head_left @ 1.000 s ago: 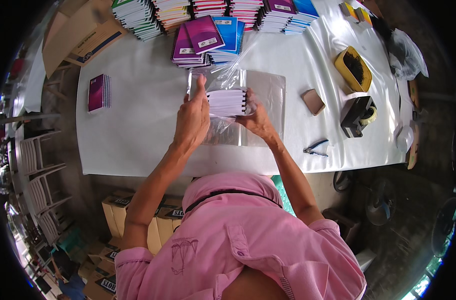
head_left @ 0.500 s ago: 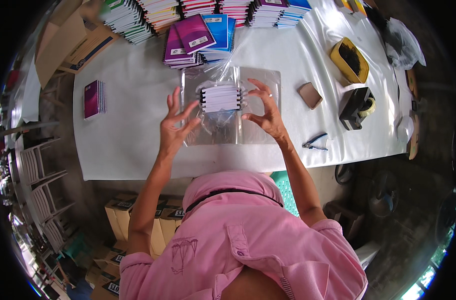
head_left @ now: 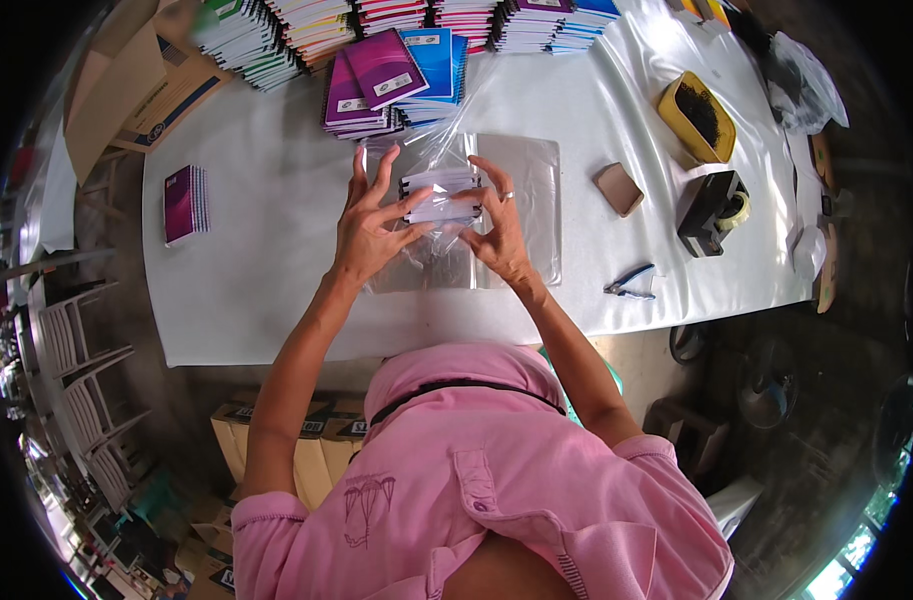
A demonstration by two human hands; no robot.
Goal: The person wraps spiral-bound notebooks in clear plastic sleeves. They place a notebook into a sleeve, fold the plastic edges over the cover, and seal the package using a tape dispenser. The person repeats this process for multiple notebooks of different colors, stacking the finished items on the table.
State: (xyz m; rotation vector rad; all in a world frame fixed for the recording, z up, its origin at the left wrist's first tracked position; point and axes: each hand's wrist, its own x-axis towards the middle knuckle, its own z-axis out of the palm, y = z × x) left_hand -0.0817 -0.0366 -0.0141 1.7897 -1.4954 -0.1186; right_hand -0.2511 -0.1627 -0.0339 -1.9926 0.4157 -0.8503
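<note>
Notebook stack [head_left: 442,207] on clear plastic sheets [head_left: 526,215], bench [head_left: 251,280], under clear film [head_left: 458,141] | left hand [head_left: 369,236], right hand [head_left: 499,238]: fingers spread about its ends; pinching film, cannot tell | judged dense, firm; film slippery, thin; best held by both ends.

A person in a pink shirt [head_left: 556,480] works at a white-covered table [head_left: 256,280], left hand [head_left: 371,225] and right hand [head_left: 498,228] spread around a small plastic-covered stack of notebooks [head_left: 440,208]. Clear plastic sheets [head_left: 531,215] lie beneath. Colorful notebook piles [head_left: 531,35] line the far side; pliers [head_left: 628,284], a tape dispenser [head_left: 706,212] and a yellow tub [head_left: 714,152] sit right.
</note>
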